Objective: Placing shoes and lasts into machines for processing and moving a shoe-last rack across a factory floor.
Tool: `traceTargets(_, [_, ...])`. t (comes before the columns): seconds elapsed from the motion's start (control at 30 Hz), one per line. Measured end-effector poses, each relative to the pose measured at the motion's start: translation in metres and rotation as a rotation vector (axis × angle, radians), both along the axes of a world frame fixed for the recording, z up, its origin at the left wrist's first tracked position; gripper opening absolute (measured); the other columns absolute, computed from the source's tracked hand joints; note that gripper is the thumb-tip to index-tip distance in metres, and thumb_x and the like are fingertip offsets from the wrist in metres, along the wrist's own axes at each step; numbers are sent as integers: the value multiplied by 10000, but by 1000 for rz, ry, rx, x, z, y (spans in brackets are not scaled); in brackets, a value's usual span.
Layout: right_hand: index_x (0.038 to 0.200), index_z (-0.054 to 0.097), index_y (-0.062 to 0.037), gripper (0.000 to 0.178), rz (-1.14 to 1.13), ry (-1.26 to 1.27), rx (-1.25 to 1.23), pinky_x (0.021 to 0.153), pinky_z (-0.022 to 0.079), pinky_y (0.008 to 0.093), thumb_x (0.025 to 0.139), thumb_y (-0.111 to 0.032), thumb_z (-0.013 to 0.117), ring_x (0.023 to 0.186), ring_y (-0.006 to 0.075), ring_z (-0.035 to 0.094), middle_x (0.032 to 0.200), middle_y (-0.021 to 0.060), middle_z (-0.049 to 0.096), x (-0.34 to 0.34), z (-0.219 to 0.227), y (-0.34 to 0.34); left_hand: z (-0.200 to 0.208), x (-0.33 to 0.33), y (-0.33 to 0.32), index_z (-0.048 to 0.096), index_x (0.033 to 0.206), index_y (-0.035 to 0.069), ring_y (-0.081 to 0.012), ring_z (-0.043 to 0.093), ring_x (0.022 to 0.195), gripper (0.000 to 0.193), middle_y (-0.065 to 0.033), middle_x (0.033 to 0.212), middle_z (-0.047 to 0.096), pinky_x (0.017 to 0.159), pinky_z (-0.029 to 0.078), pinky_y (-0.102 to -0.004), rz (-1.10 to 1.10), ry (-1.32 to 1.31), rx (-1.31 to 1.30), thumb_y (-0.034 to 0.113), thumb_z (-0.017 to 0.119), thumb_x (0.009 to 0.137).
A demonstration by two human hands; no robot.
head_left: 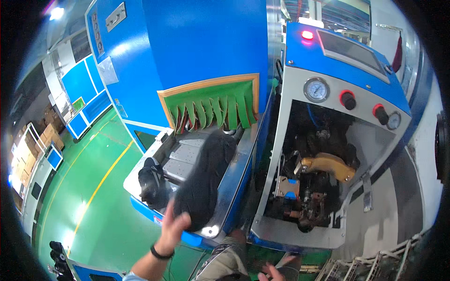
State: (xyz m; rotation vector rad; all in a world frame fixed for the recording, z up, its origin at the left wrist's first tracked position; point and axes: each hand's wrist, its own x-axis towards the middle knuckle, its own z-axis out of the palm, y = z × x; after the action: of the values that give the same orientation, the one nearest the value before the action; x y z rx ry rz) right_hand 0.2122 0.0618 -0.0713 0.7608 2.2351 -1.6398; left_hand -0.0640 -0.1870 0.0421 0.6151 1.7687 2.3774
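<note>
Clearly, a long, dark, blurred thing (201, 187) rests on the metal bed (180, 154), its long axis slanting from one o'clock to seven, the upper end toward the green strip curtain (206, 110) at twelve. At its seven-o'clock end I have my left hand (173, 230), thumb and fingers spread apart, grasping nothing; whether I touch it, I cannot tell. My right hand (273, 273), blurred and cut off, sits at five o'clock, grip unreadable. A black-and-white shoe (151, 180) lies at nine; a pressure gauge (317, 90) sits at two.
</note>
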Motion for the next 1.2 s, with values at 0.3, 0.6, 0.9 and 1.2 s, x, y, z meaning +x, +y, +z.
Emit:
traceTargets(0.3, [1644,138,-147,1283,-869,879,-255,1131,398,463,642,-287,928,1345,335,457,1465,134,457,-8,55,-36,-36,175,-5,148,1611,54,-302,373,1459,1148,-208,1597,316,1188,340,-449,-719,157,-243,170,914,764])
traceTargets(0.6, [1614,137,-42,1267,-607,864,-353,1162,363,468,612,-202,896,1373,324,442,1514,175,389,54,92,-59,-27,197,73,378,1490,-11,-173,526,1272,876,-89,1410,549,1141,380,-362,-825,-437,-1,112,872,777])
traceTargets(0.9, [1575,49,103,1325,-360,958,559,1133,381,484,662,-311,915,1315,389,499,1455,283,425,62,96,-43,-46,195,82,561,921,-8,-470,584,728,356,-222,800,581,617,491,-517,-210,625,-656,317,685,848])
traceTargets(1.2, [1485,454,-6,783,-814,933,-998,1046,532,446,720,-70,612,1194,341,632,1352,161,606,26,136,12,-27,157,99,548,768,2,-370,665,706,397,-197,740,599,701,549,-485,-359,-201,-68,278,457,1039])
